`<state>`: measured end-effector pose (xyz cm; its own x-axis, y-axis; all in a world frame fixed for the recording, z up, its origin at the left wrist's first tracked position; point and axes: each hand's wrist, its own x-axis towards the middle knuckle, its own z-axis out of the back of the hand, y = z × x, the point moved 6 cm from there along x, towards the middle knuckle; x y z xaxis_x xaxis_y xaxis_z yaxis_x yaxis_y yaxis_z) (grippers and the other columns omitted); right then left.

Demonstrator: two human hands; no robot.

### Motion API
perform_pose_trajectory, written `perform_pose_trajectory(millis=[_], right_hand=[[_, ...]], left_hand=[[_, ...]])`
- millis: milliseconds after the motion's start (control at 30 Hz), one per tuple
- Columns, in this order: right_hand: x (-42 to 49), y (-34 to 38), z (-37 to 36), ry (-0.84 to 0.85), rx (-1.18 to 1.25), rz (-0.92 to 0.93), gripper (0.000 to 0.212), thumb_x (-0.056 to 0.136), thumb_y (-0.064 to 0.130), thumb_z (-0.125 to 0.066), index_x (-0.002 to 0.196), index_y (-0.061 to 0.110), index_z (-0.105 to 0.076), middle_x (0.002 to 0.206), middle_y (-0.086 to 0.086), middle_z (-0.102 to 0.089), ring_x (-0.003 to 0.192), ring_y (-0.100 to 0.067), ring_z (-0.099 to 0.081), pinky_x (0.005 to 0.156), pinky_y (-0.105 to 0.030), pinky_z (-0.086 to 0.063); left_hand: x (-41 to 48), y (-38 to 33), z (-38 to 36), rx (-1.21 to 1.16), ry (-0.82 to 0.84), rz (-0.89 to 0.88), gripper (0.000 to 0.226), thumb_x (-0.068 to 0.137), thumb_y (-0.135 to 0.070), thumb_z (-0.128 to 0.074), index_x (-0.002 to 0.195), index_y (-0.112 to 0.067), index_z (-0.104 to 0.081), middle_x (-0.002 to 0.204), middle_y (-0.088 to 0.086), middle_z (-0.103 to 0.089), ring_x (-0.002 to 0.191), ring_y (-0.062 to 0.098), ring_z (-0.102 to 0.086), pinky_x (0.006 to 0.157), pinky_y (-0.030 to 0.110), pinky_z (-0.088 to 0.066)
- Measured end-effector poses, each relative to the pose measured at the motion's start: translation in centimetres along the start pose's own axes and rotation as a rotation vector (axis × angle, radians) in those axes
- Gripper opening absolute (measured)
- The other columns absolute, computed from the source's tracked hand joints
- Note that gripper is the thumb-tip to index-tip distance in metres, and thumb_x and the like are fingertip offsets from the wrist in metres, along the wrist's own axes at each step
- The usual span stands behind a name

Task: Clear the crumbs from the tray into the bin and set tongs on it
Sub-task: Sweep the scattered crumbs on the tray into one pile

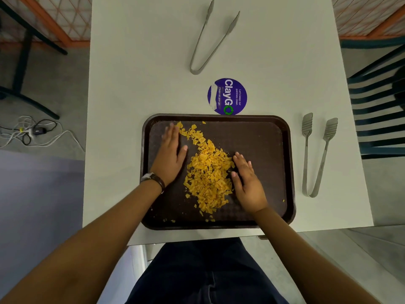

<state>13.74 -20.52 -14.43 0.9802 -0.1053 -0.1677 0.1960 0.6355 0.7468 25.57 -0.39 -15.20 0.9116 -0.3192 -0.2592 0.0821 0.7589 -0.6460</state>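
Note:
A dark brown tray point(271, 137) lies on the white table near its front edge. A heap of orange crumbs point(208, 172) covers the tray's middle, with a trail running to its far left corner. My left hand point(172, 154) lies flat on the tray, left of the heap, fingers straight. My right hand point(247, 183) rests flat against the heap's right side. Flat-ended metal tongs point(315, 154) lie on the table right of the tray. Slimmer pointed tongs point(213, 38) lie farther back. No bin is in view.
A round purple sticker point(228, 96) is on the white table point(131, 84) just behind the tray. A dark slatted chair point(377, 102) stands at the right. Cables point(32, 132) and a table base lie on the floor at the left.

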Motion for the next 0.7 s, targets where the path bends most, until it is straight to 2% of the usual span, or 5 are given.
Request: perform_pose_trajectory(millis=[167,367,533,633,700], right_hand=[[-0.3,-0.5,0.5,0.011,-0.019,-0.019,0.053,0.096,0.037,-0.031,0.144,0.013,-0.034,0.152,-0.001,-0.030,0.143,-0.012,-0.023,0.120,-0.030,-0.010],[-0.7,-1.1,0.6,0.015,-0.028,-0.012,0.052,0.097,0.035,-0.033,0.143,0.011,-0.035,0.152,-0.004,-0.032,0.143,-0.013,-0.024,0.120,-0.032,-0.012],[-1.2,-1.2,0.6,0.011,-0.041,0.013,0.053,0.097,0.038,-0.032,0.143,0.010,-0.036,0.151,-0.002,-0.031,0.142,-0.011,-0.024,0.120,-0.030,-0.012],[-1.6,-1.5,0.5,0.011,-0.043,-0.008,0.056,0.098,0.042,-0.029,0.143,0.011,-0.035,0.152,-0.002,-0.031,0.142,-0.011,-0.023,0.120,-0.028,-0.011],[-2.0,-1.7,0.6,0.009,-0.044,-0.026,0.057,0.097,0.043,-0.029,0.144,0.011,-0.035,0.152,-0.003,-0.031,0.143,-0.011,-0.023,0.119,-0.025,-0.009]], left_hand=[[1.8,-0.1,-0.6,0.102,0.015,0.007,0.062,0.098,-0.031,-0.033,0.147,-0.006,-0.003,0.157,0.011,-0.001,0.145,0.019,0.005,0.116,0.032,0.008],[-0.4,-3.0,-2.9,0.080,0.180,-0.119,0.060,0.099,-0.030,-0.031,0.147,-0.017,0.002,0.150,-0.008,0.008,0.135,0.010,0.016,0.111,0.027,0.005],[-2.6,-4.2,-3.6,0.057,0.274,-0.239,0.056,0.100,-0.026,-0.030,0.146,-0.017,0.000,0.147,-0.010,0.003,0.133,0.006,0.012,0.113,0.025,-0.001],[-1.2,-3.4,-3.2,0.046,0.256,-0.200,0.057,0.099,-0.029,-0.031,0.147,-0.020,-0.002,0.155,-0.005,-0.001,0.139,0.011,0.010,0.113,0.030,-0.003],[0.4,-3.7,-2.8,0.113,0.237,-0.279,0.056,0.099,-0.031,-0.030,0.148,-0.015,-0.006,0.157,0.002,-0.006,0.142,0.011,0.005,0.117,0.030,0.001]])
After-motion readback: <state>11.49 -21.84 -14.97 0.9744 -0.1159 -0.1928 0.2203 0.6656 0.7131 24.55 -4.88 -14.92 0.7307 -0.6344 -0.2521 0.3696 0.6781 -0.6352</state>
